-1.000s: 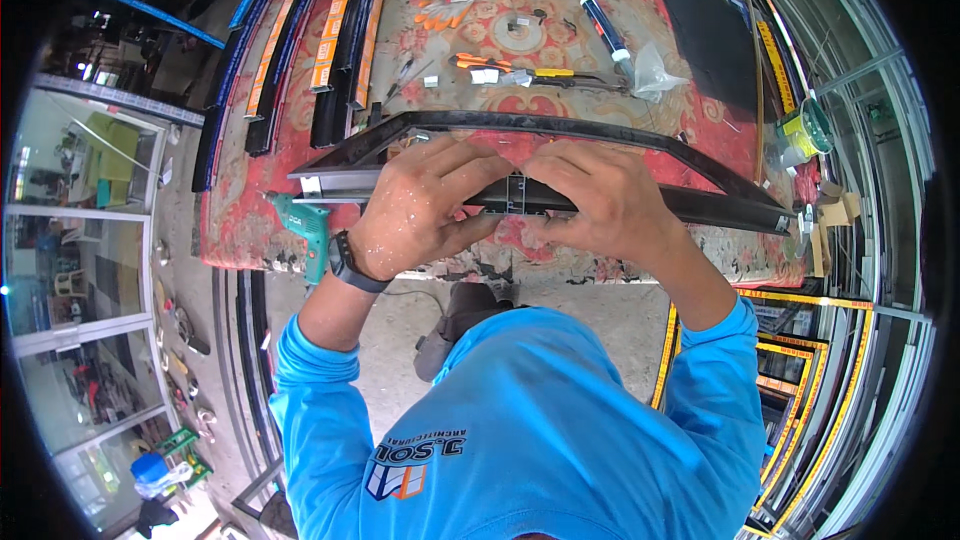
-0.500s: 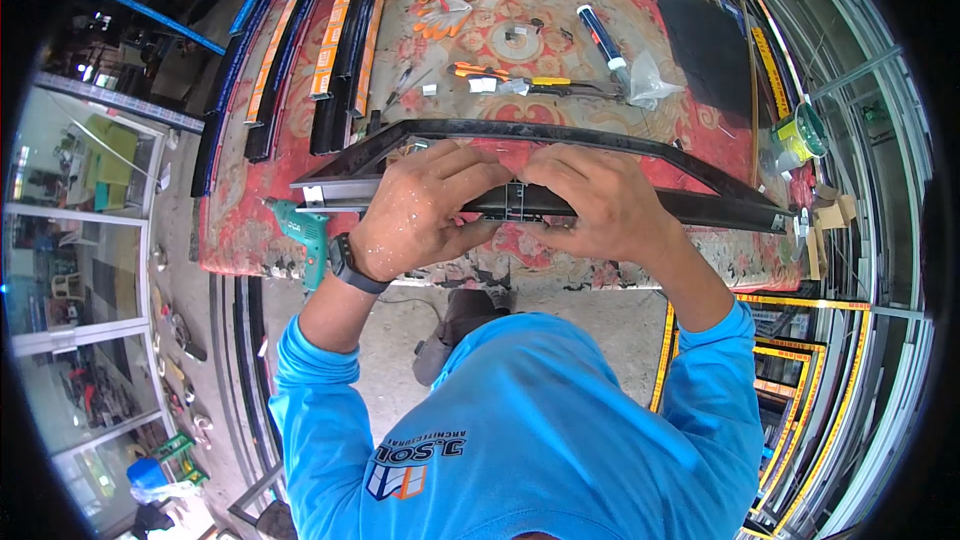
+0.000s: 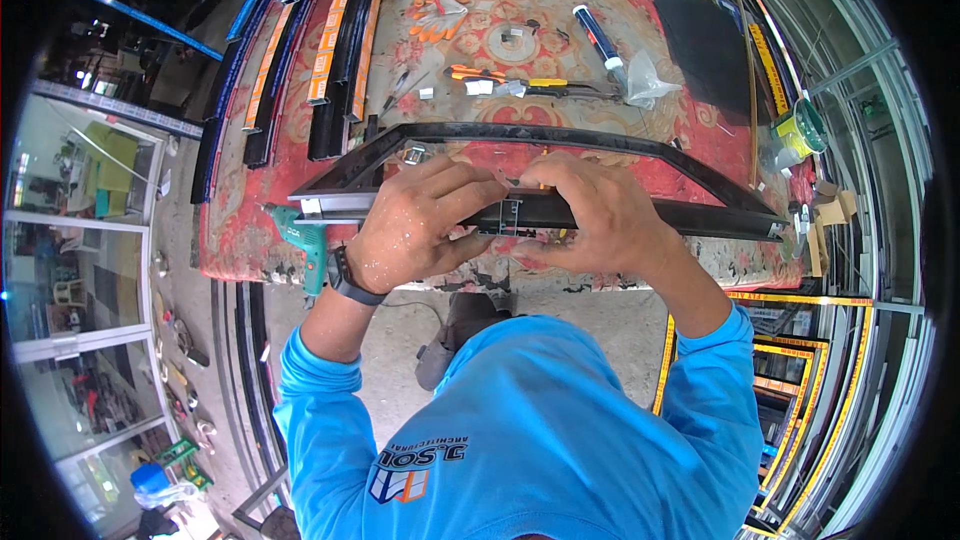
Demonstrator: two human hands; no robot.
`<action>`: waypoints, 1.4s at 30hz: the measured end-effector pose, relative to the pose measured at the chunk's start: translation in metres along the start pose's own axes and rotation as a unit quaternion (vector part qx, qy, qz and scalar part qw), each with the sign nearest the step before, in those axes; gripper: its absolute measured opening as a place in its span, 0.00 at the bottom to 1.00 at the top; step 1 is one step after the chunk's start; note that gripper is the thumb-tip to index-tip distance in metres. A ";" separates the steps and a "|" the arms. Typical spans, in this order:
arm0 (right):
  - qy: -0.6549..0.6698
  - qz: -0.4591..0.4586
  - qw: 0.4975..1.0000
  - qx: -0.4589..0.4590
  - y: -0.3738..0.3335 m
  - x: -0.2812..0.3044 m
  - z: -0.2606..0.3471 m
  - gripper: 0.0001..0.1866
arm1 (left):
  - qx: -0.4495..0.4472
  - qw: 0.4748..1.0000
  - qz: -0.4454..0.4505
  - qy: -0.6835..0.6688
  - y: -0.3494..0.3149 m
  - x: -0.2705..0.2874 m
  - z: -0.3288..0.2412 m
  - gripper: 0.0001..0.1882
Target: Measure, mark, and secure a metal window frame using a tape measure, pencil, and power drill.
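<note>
A black metal frame (image 3: 690,212) with a long near bar and slanted ends lies along the near side of the table. My left hand (image 3: 415,220) is closed around the near bar, left of its middle, thumb on the near side. My right hand (image 3: 600,212) straddles the same bar further right, its fingers over the far edge and its thumb along the near edge. Between my hands shows the cut end of a thin-walled profile (image 3: 511,212); how it meets the bar is partly hidden. A green power drill (image 3: 305,245) lies at the table edge beside my left wrist.
Beyond the frame are a utility knife (image 3: 545,82), orange gloves (image 3: 438,12) and a sealant tube (image 3: 598,37). Long black profiles (image 3: 335,50) lie at the far left. A green tub (image 3: 800,128) stands at the right; taped frames (image 3: 790,360) are stacked below.
My right thumb has shifted left and toward me, and its gap to the fingers is wider. More of the bar shows between my hands. My left hand has moved slightly toward me.
</note>
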State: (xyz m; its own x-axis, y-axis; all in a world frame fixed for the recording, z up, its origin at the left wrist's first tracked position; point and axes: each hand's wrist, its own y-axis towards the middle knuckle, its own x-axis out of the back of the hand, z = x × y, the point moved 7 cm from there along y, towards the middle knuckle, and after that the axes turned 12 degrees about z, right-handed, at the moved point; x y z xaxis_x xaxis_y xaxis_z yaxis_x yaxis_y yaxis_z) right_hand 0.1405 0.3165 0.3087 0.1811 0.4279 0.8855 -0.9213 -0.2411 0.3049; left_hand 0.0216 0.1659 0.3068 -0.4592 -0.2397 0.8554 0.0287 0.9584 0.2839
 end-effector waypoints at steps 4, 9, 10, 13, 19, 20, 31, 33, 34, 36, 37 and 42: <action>0.020 0.007 1.000 -0.020 -0.006 -0.005 0.001 0.40 | 0.000 1.000 0.001 0.002 -0.004 -0.004 -0.002 0.32; 0.027 -0.007 1.000 -0.010 -0.011 -0.012 0.005 0.39 | 0.000 1.000 0.006 0.007 -0.011 -0.011 -0.005 0.33; 0.021 -0.004 1.000 -0.012 -0.012 -0.013 0.007 0.38 | 0.001 1.000 0.009 0.006 -0.013 -0.013 -0.005 0.33; 0.012 0.006 1.000 -0.013 -0.014 -0.016 0.008 0.33 | 0.005 1.000 0.007 -0.004 -0.015 -0.016 -0.004 0.34; 0.048 0.010 0.998 -0.036 -0.008 -0.012 0.003 0.30 | 0.028 0.999 -0.044 0.005 -0.014 -0.014 -0.004 0.33; 0.065 0.018 0.997 -0.044 -0.007 -0.011 0.002 0.30 | 0.030 0.998 -0.050 0.008 -0.014 -0.013 -0.004 0.34; 0.193 0.019 0.974 -0.114 0.002 0.004 -0.015 0.18 | 0.022 0.987 -0.154 -0.027 0.008 -0.009 -0.012 0.39; 0.214 0.022 0.967 -0.133 0.002 0.005 -0.019 0.18 | 0.032 0.986 -0.161 -0.022 0.010 -0.012 -0.012 0.40; 0.225 0.025 0.964 -0.139 0.001 0.005 -0.020 0.18 | 0.038 0.986 -0.162 -0.020 0.012 -0.014 -0.011 0.41; 0.233 0.024 0.962 -0.139 0.001 0.006 -0.021 0.18 | 0.040 0.986 -0.162 -0.018 0.014 -0.015 -0.010 0.41; 0.228 0.018 0.964 -0.133 0.001 0.007 -0.021 0.18 | 0.035 0.986 -0.161 -0.019 0.015 -0.016 -0.010 0.40; 0.209 0.017 0.970 -0.124 0.003 0.008 -0.025 0.18 | 0.009 0.986 -0.164 0.005 0.021 -0.015 -0.011 0.38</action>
State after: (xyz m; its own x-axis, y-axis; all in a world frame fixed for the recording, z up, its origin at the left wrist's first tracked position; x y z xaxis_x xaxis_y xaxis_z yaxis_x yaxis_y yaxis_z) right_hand 0.1307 0.3411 0.3080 0.0412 0.7509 0.6592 -0.9883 -0.0665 0.1375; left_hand 0.0390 0.1880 0.3051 -0.4332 -0.5381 0.7230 -0.1363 0.8321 0.5376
